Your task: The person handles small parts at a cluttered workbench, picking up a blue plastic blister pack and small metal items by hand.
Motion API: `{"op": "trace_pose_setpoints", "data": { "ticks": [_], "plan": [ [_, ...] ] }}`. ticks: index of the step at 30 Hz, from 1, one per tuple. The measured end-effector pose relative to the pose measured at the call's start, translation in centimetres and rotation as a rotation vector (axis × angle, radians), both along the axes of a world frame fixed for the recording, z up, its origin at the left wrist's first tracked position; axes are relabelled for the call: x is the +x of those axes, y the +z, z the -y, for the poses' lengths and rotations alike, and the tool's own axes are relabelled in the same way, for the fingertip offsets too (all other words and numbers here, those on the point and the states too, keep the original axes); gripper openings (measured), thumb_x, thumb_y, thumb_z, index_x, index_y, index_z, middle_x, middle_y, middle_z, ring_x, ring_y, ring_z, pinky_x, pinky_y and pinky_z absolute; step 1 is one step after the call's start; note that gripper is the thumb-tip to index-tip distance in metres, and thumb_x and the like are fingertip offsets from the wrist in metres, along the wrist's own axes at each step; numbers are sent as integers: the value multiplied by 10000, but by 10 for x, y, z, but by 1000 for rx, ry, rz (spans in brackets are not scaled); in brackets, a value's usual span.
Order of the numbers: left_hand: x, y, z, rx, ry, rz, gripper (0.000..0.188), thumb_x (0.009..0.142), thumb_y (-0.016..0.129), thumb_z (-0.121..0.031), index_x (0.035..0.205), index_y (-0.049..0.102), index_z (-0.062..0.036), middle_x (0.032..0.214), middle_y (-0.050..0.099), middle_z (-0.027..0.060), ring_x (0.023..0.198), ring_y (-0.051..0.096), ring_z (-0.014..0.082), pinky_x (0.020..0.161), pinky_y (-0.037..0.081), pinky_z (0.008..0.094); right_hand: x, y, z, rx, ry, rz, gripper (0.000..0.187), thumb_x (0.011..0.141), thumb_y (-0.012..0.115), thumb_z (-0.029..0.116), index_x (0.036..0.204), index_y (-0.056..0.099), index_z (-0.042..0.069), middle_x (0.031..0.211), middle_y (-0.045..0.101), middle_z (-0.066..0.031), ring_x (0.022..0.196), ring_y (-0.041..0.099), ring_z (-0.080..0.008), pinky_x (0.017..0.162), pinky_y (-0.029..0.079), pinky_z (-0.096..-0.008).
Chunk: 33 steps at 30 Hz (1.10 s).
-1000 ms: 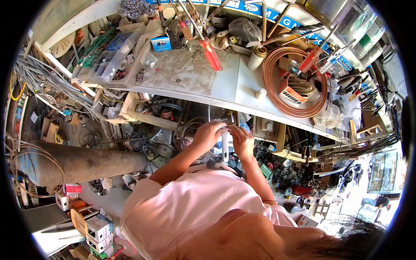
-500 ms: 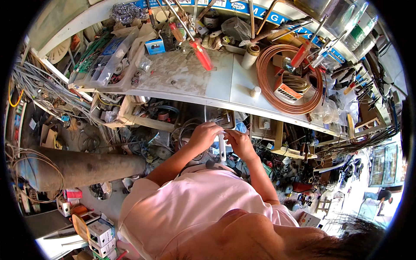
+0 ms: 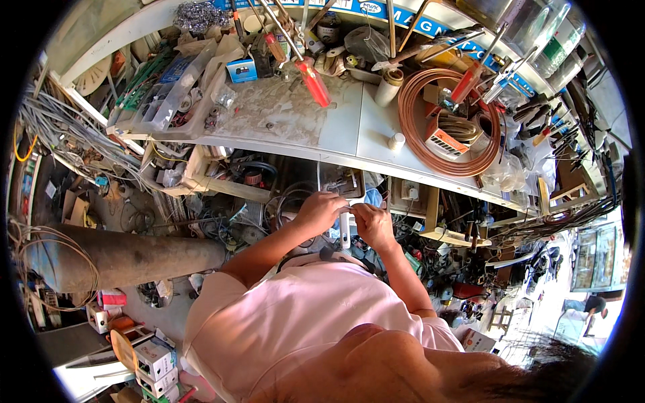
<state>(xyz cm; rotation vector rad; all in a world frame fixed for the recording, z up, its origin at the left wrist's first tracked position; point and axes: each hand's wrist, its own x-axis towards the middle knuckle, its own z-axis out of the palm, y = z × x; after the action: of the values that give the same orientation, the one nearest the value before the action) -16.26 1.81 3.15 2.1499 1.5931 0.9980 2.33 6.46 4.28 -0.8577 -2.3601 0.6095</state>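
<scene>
My left hand [image 3: 320, 211] and my right hand [image 3: 372, 224] meet just below the front edge of the white workbench [image 3: 349, 134]. Between them hangs a narrow white elongated part [image 3: 345, 232], upright, with its top pinched by the fingers of both hands. What kind of part it is I cannot tell. Both forearms rise from my pink shirt [image 3: 295, 322] toward it.
On the bench lie a copper tube coil [image 3: 447, 121], red-handled screwdrivers [image 3: 314, 80], a clear parts tray [image 3: 164, 94] and a small white bottle [image 3: 396, 142]. Under the bench are tangled cables and scrap parts. A grey gas cylinder [image 3: 127, 258] lies on the left, with boxes [image 3: 154, 359] near it.
Both hands stay together on the white part; the fingers have shifted slightly at its top. The view has drifted a little.
</scene>
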Motion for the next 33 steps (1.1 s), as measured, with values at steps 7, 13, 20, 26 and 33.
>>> {"op": "trace_pose_setpoints", "data": {
  "ticks": [7, 13, 20, 26, 33],
  "plan": [
    [4, 2, 1, 110, 91, -5, 193, 742, 590, 17, 904, 670, -51, 818, 670, 120, 803, 639, 294, 887, 444, 424, -3, -5, 2, -75, -63, -56, 99, 818, 594, 37, 910, 628, 48, 771, 654, -128, 691, 643, -332, 575, 505, -407],
    [-4, -1, 1, 20, 115, 105, 245, 744, 575, 29, 950, 681, -50, 847, 684, 136, 833, 648, 304, 935, 428, 426, -7, 1, -2, -252, -110, -103, 87, 864, 589, 78, 918, 646, 42, 714, 646, -142, 644, 649, -316, 565, 505, -386],
    [-8, 2, 0, 9, 92, 194, 148, 781, 653, -42, 927, 666, -51, 707, 646, 134, 710, 622, 319, 812, 463, 403, -4, -14, -1, -293, -79, -143, 70, 839, 600, 68, 891, 641, 46, 714, 654, -123, 634, 651, -306, 566, 508, -374],
    [-17, 0, -2, 35, 81, 220, 75, 811, 650, -87, 875, 670, -53, 691, 603, 137, 677, 587, 321, 662, 457, 383, -4, -1, -5, -60, -78, 54, 69, 806, 602, 60, 869, 629, 53, 757, 673, -100, 660, 658, -299, 568, 510, -378],
    [-35, 15, -4, -127, 345, 447, 135, 848, 647, -149, 934, 624, -48, 821, 669, 137, 687, 644, 249, 611, 483, 346, 7, -8, -33, -176, -201, -68, 245, 960, 521, 272, 930, 647, 63, 713, 668, -118, 616, 654, -290, 556, 503, -372]
  ]
}}
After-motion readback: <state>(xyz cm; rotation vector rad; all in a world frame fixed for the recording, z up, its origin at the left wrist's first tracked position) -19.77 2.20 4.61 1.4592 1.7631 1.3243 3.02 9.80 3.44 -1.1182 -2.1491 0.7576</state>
